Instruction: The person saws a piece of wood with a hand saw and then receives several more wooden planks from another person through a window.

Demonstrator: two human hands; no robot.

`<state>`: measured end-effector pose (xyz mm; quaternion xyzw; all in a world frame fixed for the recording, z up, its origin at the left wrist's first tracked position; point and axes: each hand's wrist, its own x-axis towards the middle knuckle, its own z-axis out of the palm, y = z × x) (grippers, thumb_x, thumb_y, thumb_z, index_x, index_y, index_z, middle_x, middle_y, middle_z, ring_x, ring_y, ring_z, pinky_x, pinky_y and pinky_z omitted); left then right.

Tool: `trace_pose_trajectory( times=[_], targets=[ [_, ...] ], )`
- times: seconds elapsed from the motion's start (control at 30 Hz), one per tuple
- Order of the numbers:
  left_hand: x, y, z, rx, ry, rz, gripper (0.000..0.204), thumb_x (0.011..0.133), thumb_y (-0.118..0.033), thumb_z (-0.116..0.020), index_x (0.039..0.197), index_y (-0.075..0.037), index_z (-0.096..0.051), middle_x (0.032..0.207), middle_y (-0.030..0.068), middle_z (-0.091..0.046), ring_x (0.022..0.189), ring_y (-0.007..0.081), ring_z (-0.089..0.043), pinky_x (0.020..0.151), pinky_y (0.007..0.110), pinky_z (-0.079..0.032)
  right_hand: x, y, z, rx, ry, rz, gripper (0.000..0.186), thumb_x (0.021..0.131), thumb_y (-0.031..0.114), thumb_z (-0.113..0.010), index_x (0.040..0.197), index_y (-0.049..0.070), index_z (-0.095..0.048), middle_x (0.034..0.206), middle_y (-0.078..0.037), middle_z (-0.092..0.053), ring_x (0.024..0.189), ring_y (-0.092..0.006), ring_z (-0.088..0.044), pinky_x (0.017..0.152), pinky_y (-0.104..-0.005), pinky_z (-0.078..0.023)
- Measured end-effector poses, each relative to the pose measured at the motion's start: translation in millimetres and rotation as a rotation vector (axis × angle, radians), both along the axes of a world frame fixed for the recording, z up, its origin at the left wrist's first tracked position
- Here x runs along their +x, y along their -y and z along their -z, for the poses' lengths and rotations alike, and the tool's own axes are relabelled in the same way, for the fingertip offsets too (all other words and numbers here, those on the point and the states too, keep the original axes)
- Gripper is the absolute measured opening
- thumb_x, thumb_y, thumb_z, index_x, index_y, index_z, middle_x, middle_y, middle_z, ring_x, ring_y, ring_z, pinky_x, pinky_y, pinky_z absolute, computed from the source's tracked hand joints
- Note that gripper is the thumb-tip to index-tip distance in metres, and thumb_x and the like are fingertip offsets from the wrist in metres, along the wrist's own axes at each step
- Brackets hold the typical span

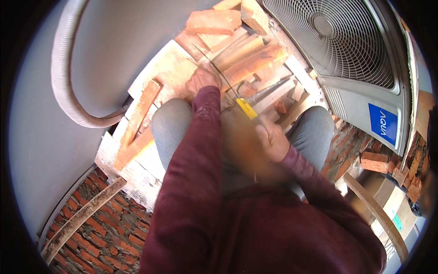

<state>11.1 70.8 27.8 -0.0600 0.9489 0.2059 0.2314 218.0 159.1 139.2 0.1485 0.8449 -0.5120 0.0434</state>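
My right hand [273, 140] is closed, and a yellow-handled tool [247, 108] sticks out from its fingers. A thin dark blade or rod [228, 84] runs from the yellow part toward the upper left, past my left hand. My left hand [204, 81] is closed and pressed down beside that line, at the edge of a pale dusty slab [166, 68]; its fingertips are hidden, so what it grips cannot be made out. Right of the line lie long orange-brown pieces [255, 61], wood or brick. A brown blur covers the space below the tool.
At the right stands an air-conditioner outdoor unit [365, 86] with a round fan grille. Broken bricks [214, 22] lie at the far end. A wooden strip [140, 116] rests left of my knees. A pale hose [66, 59] hangs down the left wall. Brick flooring [98, 223] shows lower left.
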Motion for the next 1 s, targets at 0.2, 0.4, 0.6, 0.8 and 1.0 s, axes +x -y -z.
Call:
trace_pose_trajectory(
  times=[0.2, 0.4, 0.6, 0.8, 1.0],
  targets=[
    [-10.0, 6.5, 11.4, 0.071, -0.129, -0.111, 0.061, 0.1, -0.049, -0.034, 0.105, 0.001, -0.069, 0.107, 0.0254, -0.067, 0.106, 0.0379, -0.063, 0.095, 0.045, -0.044, 16.8, -1.5, -49.6, 0.083, 0.102, 0.013, 0.023, 0.101, 0.023, -0.042, 0.104, 0.002, -0.052, 0.082, -0.026, -0.053, 0.079, -0.0479, -0.056, 0.066, -0.0484, -0.044],
    [-5.7, 13.0, 13.8, -0.004, -0.116, -0.051, 0.059, 0.1, -0.047, -0.034, 0.105, 0.0, -0.069, 0.103, 0.0226, -0.068, 0.103, 0.0355, -0.064, 0.091, 0.044, -0.045, 64.1, -15.5, -116.5, -0.017, 0.247, -0.005, 0.024, 0.101, 0.019, -0.037, 0.107, 0.002, -0.053, 0.083, -0.022, -0.056, 0.078, -0.041, -0.06, 0.071, -0.0475, -0.046],
    [8.6, -2.7, 9.4, -0.014, -0.026, -0.029, 0.062, 0.1, -0.051, -0.032, 0.112, -0.002, -0.068, 0.106, 0.022, -0.069, 0.105, 0.0354, -0.064, 0.094, 0.044, -0.042, -14.2, -3.7, 9.6, 0.1, 0.031, 0.013, 0.024, 0.1, 0.023, -0.041, 0.099, 0.001, -0.05, 0.082, -0.024, -0.052, 0.08, -0.0454, -0.054, 0.069, -0.0496, -0.042],
    [-3.8, 25.4, 26.8, -0.025, -0.102, -0.089, 0.063, 0.1, -0.053, -0.032, 0.106, -0.002, -0.069, 0.105, 0.0225, -0.069, 0.104, 0.0353, -0.064, 0.093, 0.045, -0.044, 75.5, -17.9, -133.3, -0.008, 0.278, -0.062, 0.028, 0.101, 0.022, -0.038, 0.111, 0.002, -0.054, 0.08, -0.019, -0.054, 0.074, -0.0373, -0.062, 0.068, -0.0426, -0.047],
    [3.1, -11.1, 11.2, -0.018, -0.053, -0.019, 0.051, 0.1, -0.044, -0.036, 0.102, -0.007, -0.071, 0.099, 0.0179, -0.07, 0.098, 0.0325, -0.066, 0.09, 0.042, -0.042, -4.5, -13.7, 3.1, 0.05, 0.193, -0.013, 0.028, 0.102, 0.024, -0.037, 0.104, 0.001, -0.053, 0.08, -0.022, -0.057, 0.075, -0.0413, -0.056, 0.07, -0.0434, -0.045]
  ],
)
